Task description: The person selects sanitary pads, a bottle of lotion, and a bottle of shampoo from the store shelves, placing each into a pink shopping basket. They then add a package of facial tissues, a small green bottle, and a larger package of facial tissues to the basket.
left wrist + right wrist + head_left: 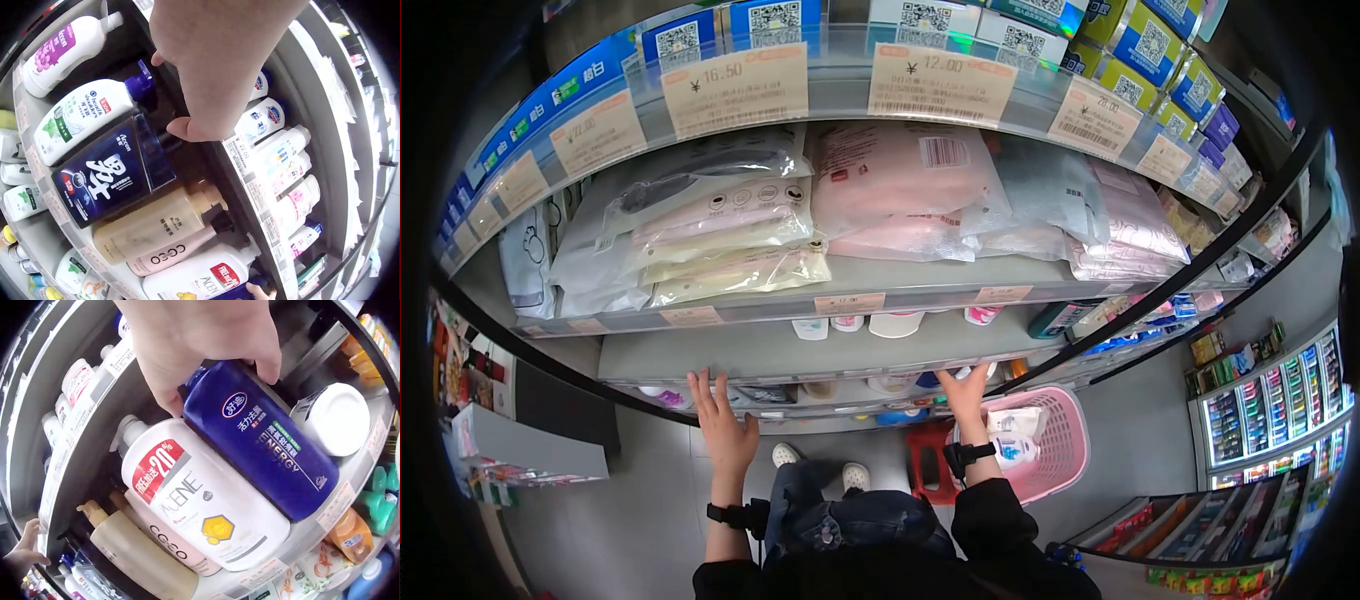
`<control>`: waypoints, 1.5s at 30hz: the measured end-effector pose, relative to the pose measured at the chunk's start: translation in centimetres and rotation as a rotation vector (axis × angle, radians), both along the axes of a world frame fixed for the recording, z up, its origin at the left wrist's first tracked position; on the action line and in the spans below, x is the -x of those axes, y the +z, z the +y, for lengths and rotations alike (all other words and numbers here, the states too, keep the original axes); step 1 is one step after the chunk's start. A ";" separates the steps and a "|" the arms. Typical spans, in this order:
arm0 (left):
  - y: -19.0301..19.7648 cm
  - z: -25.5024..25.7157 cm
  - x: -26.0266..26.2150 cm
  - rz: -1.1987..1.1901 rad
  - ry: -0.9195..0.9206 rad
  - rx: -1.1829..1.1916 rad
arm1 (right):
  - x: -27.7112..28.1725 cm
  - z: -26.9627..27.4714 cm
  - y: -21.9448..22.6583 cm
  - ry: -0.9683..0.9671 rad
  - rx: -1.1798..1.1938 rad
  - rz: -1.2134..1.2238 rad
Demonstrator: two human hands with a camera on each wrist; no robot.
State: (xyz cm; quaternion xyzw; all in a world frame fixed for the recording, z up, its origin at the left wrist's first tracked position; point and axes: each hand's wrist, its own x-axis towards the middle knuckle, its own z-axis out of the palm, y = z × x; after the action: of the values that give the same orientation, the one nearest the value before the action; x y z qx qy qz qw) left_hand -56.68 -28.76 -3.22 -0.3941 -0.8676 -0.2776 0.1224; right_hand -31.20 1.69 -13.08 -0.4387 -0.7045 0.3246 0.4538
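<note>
My right hand point(206, 344) grips a dark blue shampoo bottle point(259, 440) at its top, thumb on one side and fingers on the other. Beside that bottle stands a white ACENE pump bottle point(206, 494). A white round-topped container point(337, 419) is on its other side. My left hand point(725, 435) rests at the front edge of the shelf above, fingers extended and holding nothing. Below it, in the left wrist view, are a white Head & Shoulders bottle point(87, 119) and a dark blue Accen box point(109, 172).
Bagged soft goods point(900, 185) fill the shelf higher up, under a shelf edge with price tags point(735, 85). A pink basket point(1065, 440) holding white packages stands on the floor at the right, beside a red stool point(930, 460). A dark rail point(1200, 265) crosses the shelf's right side.
</note>
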 end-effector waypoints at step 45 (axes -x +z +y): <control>0.3 -0.6 0.0 -0.018 -0.003 -0.053 | -0.9 3.2 -2.3 0.161 0.331 0.231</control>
State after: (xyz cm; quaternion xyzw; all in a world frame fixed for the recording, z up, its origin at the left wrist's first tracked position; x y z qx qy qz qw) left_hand -56.64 -29.38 -2.94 -0.3894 -0.8604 -0.3042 0.1249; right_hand -30.29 4.91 -15.41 -0.4094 -0.6177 0.5192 0.4258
